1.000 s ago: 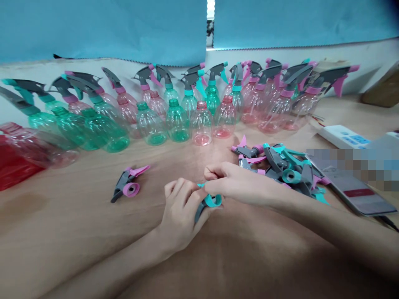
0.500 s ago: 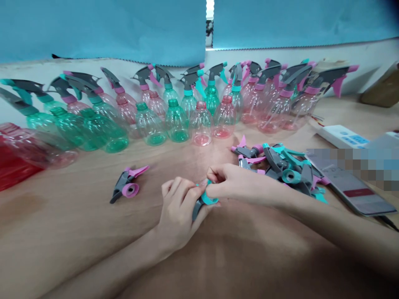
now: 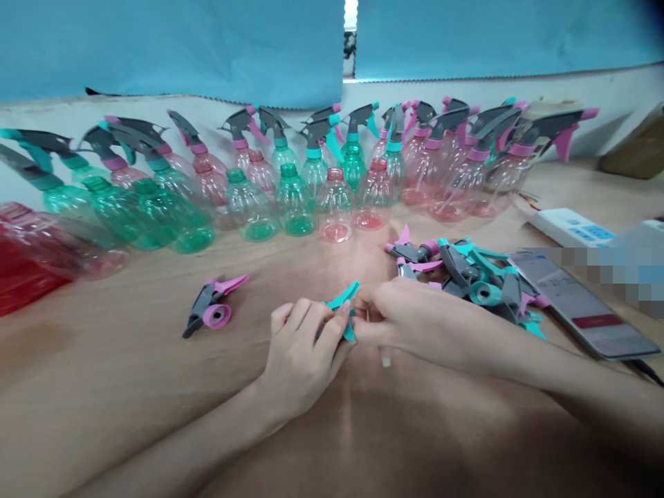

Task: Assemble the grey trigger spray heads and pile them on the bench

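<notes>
My left hand (image 3: 303, 353) is closed around a grey and turquoise trigger spray head (image 3: 344, 296), low over the middle of the table. The turquoise trigger sticks out above my fingers, while most of the grey body is hidden. My right hand (image 3: 386, 318) pinches at the turquoise collar end of the same spray head. A small pale tip shows below the right hand, and I cannot make out what it is. To the left, a grey and pink spray head (image 3: 207, 308) lies by itself. A pile of spray heads (image 3: 467, 273) lies beyond my right forearm.
Clear green and pink bottles (image 3: 336, 207) stand in rows along the wall, many with spray heads fitted. A red bag (image 3: 31, 270) is at the left edge. On the right lie a phone (image 3: 581, 304) and a white power strip (image 3: 570, 227).
The spray head has turned in my hands, so its turquoise trigger now points up and away. My right hand has rotated and shifted slightly right and down. The left hand stays nearly in place.
</notes>
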Demonstrator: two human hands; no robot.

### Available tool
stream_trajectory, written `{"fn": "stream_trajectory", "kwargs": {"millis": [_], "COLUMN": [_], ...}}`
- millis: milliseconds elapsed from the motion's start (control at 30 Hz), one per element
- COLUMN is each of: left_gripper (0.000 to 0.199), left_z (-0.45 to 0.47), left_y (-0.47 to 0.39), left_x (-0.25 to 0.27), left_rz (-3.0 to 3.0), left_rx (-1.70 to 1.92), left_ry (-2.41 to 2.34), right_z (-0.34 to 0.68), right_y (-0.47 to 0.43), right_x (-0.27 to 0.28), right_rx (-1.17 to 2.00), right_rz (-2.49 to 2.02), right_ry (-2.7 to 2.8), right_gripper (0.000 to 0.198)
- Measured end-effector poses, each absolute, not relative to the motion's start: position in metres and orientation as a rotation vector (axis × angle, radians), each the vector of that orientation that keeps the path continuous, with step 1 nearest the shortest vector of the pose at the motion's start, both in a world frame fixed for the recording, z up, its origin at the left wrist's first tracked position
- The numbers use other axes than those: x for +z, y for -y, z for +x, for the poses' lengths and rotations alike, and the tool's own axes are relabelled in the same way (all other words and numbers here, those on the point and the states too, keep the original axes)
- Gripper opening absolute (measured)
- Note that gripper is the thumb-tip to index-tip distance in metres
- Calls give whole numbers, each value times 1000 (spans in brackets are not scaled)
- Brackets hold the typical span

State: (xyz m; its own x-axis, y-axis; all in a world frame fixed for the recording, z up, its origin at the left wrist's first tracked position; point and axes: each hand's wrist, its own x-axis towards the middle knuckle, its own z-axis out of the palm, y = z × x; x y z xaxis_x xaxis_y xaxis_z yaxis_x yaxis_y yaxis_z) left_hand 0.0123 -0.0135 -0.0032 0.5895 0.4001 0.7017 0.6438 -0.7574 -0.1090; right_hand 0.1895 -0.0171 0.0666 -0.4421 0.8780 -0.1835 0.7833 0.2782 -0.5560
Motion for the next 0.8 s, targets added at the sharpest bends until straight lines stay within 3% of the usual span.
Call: {"fn": "stream_trajectory", "kwargs": {"millis": [467, 633, 800], "left_gripper": [14, 13, 18], "left_z": [15, 11, 8], "left_y": [15, 14, 11], "left_x": [-4, -3, -6], "left_rz": [-2489, -2552, -2818], "left_rx": [-951, -1017, -1225], "left_ry": [852, 869, 939], "right_z": [189, 205, 220], "right_y": [20, 9, 1], "right_x": [61, 73, 89], "right_rx": [597, 765, 1111], "right_rz": [-1506, -1559, -1555], "right_ry": [2398, 2362, 2373], "right_gripper": [35, 38, 26]}}
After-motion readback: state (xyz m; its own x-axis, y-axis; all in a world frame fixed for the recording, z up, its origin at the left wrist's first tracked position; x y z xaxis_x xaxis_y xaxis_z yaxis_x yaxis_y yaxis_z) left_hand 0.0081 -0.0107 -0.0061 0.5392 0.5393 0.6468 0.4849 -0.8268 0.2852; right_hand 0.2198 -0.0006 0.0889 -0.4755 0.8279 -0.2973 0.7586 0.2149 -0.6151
